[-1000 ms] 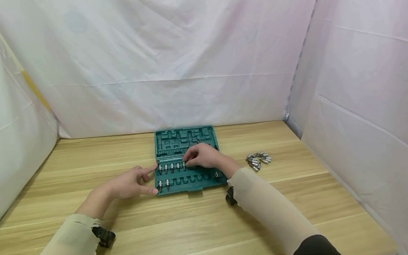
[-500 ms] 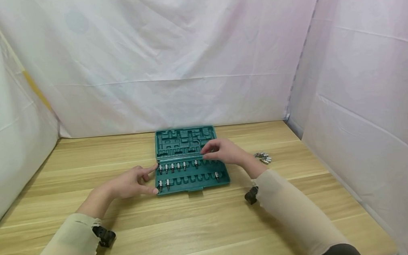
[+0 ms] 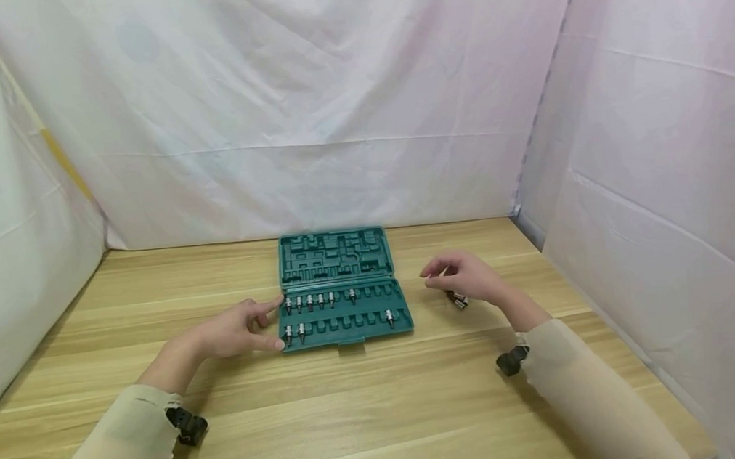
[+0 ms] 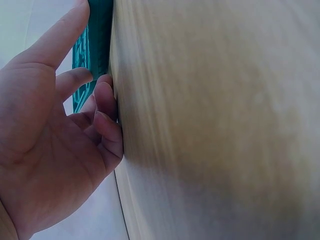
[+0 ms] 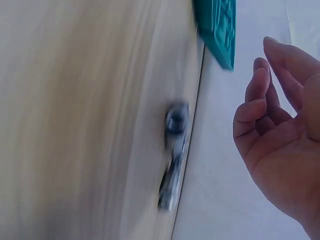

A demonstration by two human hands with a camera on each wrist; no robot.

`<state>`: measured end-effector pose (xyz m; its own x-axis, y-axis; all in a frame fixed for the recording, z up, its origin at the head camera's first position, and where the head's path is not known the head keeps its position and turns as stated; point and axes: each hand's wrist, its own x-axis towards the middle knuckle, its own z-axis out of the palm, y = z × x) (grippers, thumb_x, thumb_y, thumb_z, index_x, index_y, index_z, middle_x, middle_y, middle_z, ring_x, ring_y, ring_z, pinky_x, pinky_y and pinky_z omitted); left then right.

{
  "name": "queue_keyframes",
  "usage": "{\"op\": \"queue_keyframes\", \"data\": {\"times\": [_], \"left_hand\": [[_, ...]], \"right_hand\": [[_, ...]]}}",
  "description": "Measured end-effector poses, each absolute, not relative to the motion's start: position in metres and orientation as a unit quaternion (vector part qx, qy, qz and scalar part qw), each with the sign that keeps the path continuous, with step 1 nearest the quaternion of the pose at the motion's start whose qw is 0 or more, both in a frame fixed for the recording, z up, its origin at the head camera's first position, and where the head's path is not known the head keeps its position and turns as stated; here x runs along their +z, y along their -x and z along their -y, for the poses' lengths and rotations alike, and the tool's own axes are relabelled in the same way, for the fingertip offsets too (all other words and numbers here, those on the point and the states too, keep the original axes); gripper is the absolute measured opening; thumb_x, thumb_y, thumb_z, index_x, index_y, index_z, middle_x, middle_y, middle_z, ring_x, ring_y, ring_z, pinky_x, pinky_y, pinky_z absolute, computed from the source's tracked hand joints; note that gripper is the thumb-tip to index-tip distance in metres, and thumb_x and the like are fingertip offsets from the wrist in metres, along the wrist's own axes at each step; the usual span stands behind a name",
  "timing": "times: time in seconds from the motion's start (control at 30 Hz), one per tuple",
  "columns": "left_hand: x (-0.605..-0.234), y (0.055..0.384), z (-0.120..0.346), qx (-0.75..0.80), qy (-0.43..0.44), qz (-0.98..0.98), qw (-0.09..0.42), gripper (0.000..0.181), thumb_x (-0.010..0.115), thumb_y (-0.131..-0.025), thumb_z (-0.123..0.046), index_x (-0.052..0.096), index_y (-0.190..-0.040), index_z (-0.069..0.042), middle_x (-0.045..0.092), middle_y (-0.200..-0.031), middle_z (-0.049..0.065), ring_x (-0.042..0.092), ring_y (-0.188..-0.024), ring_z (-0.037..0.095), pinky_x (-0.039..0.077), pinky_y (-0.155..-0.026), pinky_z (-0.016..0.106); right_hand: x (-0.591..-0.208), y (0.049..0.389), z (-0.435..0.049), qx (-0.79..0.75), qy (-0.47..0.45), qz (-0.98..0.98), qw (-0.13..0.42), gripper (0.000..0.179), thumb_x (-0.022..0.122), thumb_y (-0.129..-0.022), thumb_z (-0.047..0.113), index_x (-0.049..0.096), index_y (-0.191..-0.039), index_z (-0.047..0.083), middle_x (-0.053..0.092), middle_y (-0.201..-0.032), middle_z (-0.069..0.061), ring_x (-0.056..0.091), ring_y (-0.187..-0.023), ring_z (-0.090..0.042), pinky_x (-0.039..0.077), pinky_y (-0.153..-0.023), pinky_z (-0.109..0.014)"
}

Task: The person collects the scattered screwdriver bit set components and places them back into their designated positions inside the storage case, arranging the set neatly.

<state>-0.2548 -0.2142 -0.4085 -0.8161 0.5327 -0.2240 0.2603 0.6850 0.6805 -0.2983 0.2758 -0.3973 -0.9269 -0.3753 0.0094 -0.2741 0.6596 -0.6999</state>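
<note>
An open green plastic case [image 3: 342,310] lies on the table with its lid toward the back. Several silver bit sockets [image 3: 310,303] with dark tips fill the left of its upper row, and one stands apart further right. The lower row holds two at the left and one bit socket [image 3: 390,319] at the right end. My left hand [image 3: 235,330] touches the case's left edge with extended thumb and index finger, its other fingers curled. My right hand [image 3: 466,278] hovers over loose bit sockets [image 3: 457,299], partly hiding them; nothing is between its fingers [image 5: 257,85].
The wooden table [image 3: 280,427] reaches back to a white cloth wall [image 3: 305,118], with another cloth wall [image 3: 665,181] along the right side. A small black camera [image 3: 512,360] sits on the right wrist, and a similar camera [image 3: 188,426] on the left.
My right hand has let go of a bit socket in the upper row and moved right, from the case to above the loose ones. The left hand has stayed at the case's edge.
</note>
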Motion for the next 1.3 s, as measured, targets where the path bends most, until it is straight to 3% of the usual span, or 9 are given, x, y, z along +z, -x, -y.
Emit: {"op": "queue_keyframes", "data": {"times": [0.13, 0.37, 0.5, 0.93, 1.3], "left_hand": [[-0.41, 0.255, 0.215, 0.326, -0.222, -0.895, 0.207, 0.102, 0.086, -0.096, -0.045, 0.029, -0.174, -0.011, 0.055, -0.131, 0.018, 0.058, -0.117, 0.029, 0.052, -0.098, 0.045], [-0.409, 0.255, 0.214, 0.324, -0.224, -0.896, 0.204, 0.102, 0.086, -0.096, -0.044, 0.029, -0.174, -0.011, 0.056, -0.13, 0.018, 0.058, -0.115, 0.028, 0.051, -0.096, 0.044], [-0.408, 0.254, 0.214, 0.324, -0.225, -0.896, 0.202, 0.102, 0.086, -0.096, -0.043, 0.029, -0.174, -0.01, 0.056, -0.131, 0.019, 0.058, -0.116, 0.029, 0.052, -0.097, 0.045], [-0.41, 0.254, 0.215, 0.325, -0.226, -0.895, 0.205, 0.102, 0.085, -0.097, -0.044, 0.029, -0.174, -0.011, 0.056, -0.131, 0.019, 0.058, -0.115, 0.028, 0.052, -0.096, 0.044], [-0.409, 0.253, 0.214, 0.324, -0.225, -0.897, 0.201, 0.102, 0.086, -0.096, -0.044, 0.028, -0.174, -0.011, 0.055, -0.132, 0.019, 0.058, -0.116, 0.028, 0.052, -0.097, 0.045]], "right_hand": [[-0.397, 0.292, -0.297, -0.359, 0.169, -0.915, 0.074, 0.027, 0.078, -0.104, 0.027, 0.08, -0.125, 0.01, 0.076, -0.109, -0.005, 0.067, -0.09, -0.025, 0.056, -0.077, -0.036], [-0.399, 0.287, -0.332, -0.33, 0.175, -0.922, 0.108, 0.023, 0.079, -0.101, 0.018, 0.082, -0.123, 0.012, 0.08, -0.119, -0.009, 0.064, -0.096, -0.02, 0.054, -0.081, -0.033], [-0.4, 0.285, -0.345, -0.299, 0.169, -0.933, 0.111, 0.02, 0.081, -0.1, 0.017, 0.083, -0.119, 0.014, 0.078, -0.113, -0.008, 0.061, -0.095, -0.02, 0.051, -0.08, -0.034], [-0.406, 0.287, -0.353, -0.265, 0.159, -0.942, 0.129, 0.019, 0.084, -0.098, 0.024, 0.084, -0.116, 0.021, 0.072, -0.102, -0.002, 0.06, -0.094, -0.019, 0.049, -0.083, -0.037], [-0.407, 0.288, -0.354, -0.269, 0.16, -0.941, 0.129, 0.018, 0.086, -0.096, 0.024, 0.084, -0.114, 0.021, 0.071, -0.102, -0.002, 0.058, -0.095, -0.02, 0.048, -0.084, -0.038]]}}
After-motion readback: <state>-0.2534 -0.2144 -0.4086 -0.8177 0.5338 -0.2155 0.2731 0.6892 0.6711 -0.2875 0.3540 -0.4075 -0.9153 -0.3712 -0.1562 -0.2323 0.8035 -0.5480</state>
